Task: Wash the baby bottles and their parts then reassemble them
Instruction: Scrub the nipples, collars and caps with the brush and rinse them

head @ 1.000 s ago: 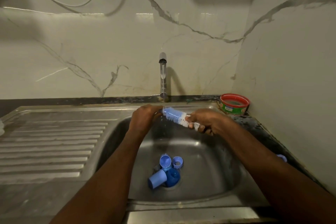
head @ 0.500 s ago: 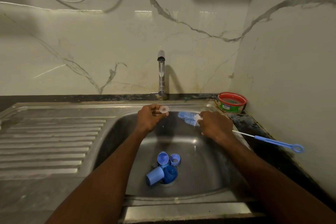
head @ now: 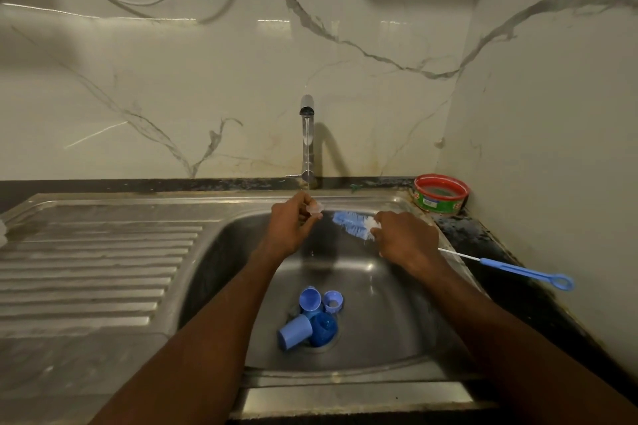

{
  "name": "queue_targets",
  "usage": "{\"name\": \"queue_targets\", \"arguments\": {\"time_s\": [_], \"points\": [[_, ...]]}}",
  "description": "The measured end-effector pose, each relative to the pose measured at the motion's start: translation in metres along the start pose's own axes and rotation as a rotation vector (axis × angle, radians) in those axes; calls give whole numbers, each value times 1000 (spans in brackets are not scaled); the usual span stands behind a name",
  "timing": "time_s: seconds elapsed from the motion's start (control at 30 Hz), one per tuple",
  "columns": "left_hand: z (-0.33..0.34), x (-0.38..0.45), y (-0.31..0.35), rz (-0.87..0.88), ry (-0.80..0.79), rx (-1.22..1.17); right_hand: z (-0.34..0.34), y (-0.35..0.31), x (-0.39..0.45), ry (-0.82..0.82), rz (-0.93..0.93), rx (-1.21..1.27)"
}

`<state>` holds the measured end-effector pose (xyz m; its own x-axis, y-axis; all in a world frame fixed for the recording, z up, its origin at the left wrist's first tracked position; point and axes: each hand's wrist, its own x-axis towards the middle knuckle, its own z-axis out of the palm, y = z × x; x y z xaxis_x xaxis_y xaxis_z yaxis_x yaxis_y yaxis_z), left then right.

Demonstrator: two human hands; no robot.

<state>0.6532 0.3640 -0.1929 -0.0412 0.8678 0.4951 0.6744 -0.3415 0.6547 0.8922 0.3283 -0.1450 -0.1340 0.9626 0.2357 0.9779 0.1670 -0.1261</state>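
Over the steel sink (head: 397, 338), the left hand (head: 288, 229) pinches a small clear teat (head: 315, 208) between thumb and fingertips, holding it just under the thin stream falling from the tap (head: 307, 134). The right hand (head: 405, 240) grips a bottle brush (head: 350, 222) where the bristles meet the wire; its blue and white bristle head points toward the left hand, near the teat but apart from it, while the blue loop-ended handle (head: 528, 273) sticks out to the right over the dark counter (head: 483, 235). Down in the basin, clustered on and around the drain, lie the blue bottle parts: a light blue cap (head: 294, 336) on its side with its closed end toward the camera, a darker blue round piece (head: 324, 329) touching it, another light blue cup-shaped cap (head: 309, 299) with its opening facing up and forward, and a small screw ring (head: 333, 301) just beside that. Whether anything sits inside these pieces cannot be told. On the counter in the back right corner stands a red-rimmed green tub (head: 441, 194), open, with a pale, cloudy content showing in it. The ribbed drainboard (head: 96, 269) stretches away to the left of the basin.
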Motion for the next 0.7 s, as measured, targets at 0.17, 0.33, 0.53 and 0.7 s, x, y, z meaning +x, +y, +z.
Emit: {"name": "queue_targets", "arguments": {"time_s": [0.17,0.33,0.53,0.7], "points": [[16,4,16,-624,55,-830,-4,-6,-2,26,6,29],[16,9,16,-875,48,-1025,-9,-22,-6,122,-65,193],[20,8,20,-732,54,-1056,-5,-54,-10,96,-131,-13],[11,1,20,-671,38,-1056,-8,-58,7,134,-7,61]]}}
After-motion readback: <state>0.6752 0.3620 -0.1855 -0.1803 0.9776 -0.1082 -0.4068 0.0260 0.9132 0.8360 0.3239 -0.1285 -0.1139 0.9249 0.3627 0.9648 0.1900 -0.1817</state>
